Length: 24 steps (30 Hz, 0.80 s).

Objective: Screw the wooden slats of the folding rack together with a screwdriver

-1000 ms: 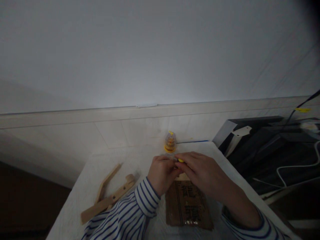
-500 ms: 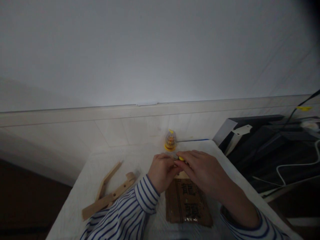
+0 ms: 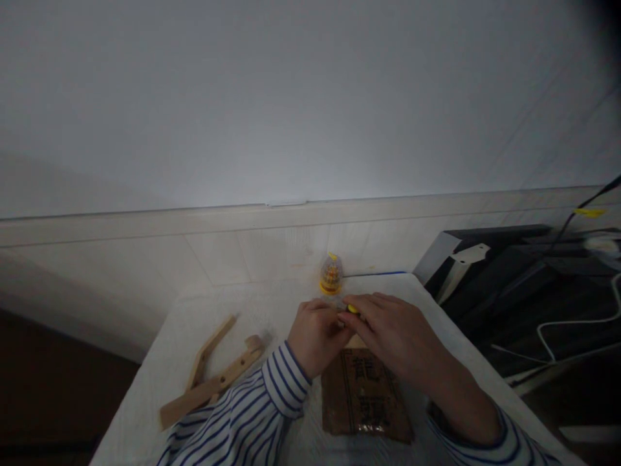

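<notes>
My right hand (image 3: 392, 327) is closed, thumb and fingers pinching a small yellow-handled screwdriver (image 3: 352, 309); its end reaches toward the other hand. My left hand (image 3: 316, 333) is also closed, fingers curled and touching the right fingertips; what it grips is hidden. Beneath both hands shows a pale wooden piece (image 3: 356, 342), mostly covered. Nearer to me lies a brown packet (image 3: 363, 395) with dark printed characters. Just beyond the hands stands a clear domed case (image 3: 331, 275) with a yellow base, holding screwdriver bits.
On the left of the white-covered table (image 3: 140, 401) lie a jointed wooden piece with holes (image 3: 208, 391) and a thinner wooden strip (image 3: 211, 346). A pale wall (image 3: 272, 252) borders the back. Dark panels (image 3: 514, 285) and a white cable (image 3: 577, 320) sit to the right.
Both hands stay in nearly the same place, with only a slight shift of the fingers around the screwdriver. The other things have not moved.
</notes>
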{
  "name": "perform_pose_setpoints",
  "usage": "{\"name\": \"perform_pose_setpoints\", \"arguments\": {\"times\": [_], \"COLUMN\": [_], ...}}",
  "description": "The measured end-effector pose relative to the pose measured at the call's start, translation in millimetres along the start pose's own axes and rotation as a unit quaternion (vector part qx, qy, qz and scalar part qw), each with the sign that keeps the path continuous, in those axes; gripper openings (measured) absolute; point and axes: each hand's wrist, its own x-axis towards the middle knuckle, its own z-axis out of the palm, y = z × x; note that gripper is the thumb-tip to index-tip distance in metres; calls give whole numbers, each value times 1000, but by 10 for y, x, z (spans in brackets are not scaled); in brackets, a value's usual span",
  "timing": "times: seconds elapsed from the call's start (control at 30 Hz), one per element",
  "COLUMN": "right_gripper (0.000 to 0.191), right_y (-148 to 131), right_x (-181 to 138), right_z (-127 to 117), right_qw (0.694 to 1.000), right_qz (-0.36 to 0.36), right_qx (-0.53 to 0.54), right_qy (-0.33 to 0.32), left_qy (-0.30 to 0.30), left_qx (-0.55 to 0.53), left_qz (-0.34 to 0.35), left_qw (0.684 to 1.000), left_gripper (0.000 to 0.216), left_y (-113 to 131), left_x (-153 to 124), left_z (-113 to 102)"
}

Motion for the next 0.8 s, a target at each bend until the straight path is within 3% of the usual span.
{"name": "perform_pose_setpoints", "arguments": {"times": [0.43, 0.8], "right_gripper": [33, 26], "right_y": [34, 70], "right_x": [-22, 5], "right_z": [-49, -32], "right_qw": [997, 996], "right_qz": [-8, -30], "right_qx": [75, 89], "right_qy": [15, -11], "left_qy": [23, 28], "left_qx": [2, -9], "left_qz": [-7, 0], "left_qw": [1000, 1000], "left_gripper": [3, 7], "left_y": [-23, -20], "left_x": [10, 8], "left_z": [-7, -20]}}
